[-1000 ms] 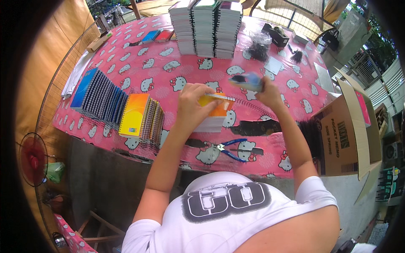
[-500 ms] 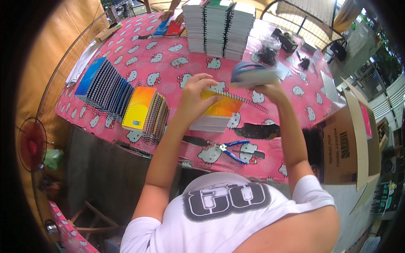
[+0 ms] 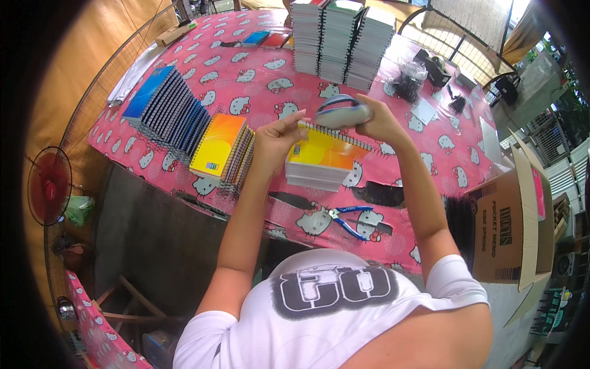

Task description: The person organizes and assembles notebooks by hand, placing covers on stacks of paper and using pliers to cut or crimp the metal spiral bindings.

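Observation:
A yellow-orange notebook [image 3: 324,149] lies on a block of white pages [image 3: 316,176] in front of me. A wire spiral [image 3: 338,134] runs along its far edge. My left hand [image 3: 281,136] is at the notebook's left end, thumb and fingers apart around the corner. Gripped in my right hand [image 3: 380,123] is a rounded grey and blue handled tool [image 3: 343,113], its exact kind unclear. It sits over the spiral's far side; whether they touch is hidden. Blue-handled pliers [image 3: 349,222] lie open nearer to me.
Left stand spiral-bound yellow notebooks [image 3: 216,144] and a row of blue notebooks [image 3: 153,98]. Tall notebook stacks [image 3: 338,46] rise at the back. A carton [image 3: 501,227] is at the right. Black pieces [image 3: 381,194] lie on the pink tablecloth [image 3: 246,92].
The tool has moved left and down along the spiral. Less of the spiral sticks out past the notebook's right end. My left hand has drawn back leftward, and the other person's hands have left the blue notebook.

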### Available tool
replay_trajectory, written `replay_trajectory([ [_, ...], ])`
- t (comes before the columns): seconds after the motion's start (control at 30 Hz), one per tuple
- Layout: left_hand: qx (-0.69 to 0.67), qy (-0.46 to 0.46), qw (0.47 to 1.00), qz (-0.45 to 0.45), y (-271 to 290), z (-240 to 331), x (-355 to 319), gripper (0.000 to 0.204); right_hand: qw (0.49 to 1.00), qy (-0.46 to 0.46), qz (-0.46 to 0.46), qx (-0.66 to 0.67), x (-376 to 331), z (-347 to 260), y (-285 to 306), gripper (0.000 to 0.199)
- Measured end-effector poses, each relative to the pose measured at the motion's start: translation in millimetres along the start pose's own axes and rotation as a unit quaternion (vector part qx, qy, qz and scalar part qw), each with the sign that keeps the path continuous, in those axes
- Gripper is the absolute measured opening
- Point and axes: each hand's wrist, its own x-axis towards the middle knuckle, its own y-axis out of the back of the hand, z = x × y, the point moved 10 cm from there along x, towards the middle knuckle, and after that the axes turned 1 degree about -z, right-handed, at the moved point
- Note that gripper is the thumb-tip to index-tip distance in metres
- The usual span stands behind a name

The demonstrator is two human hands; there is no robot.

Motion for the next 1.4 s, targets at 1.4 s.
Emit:
replay_trajectory([
  [1.4, 0.289, -0.327, 0.899, 0.023, -58.8, 46.9, -78.5, 0.017, 0.980, -0.106, 0.002, 0.169, -161.4, -18.3, -50.5, 0.042],
])
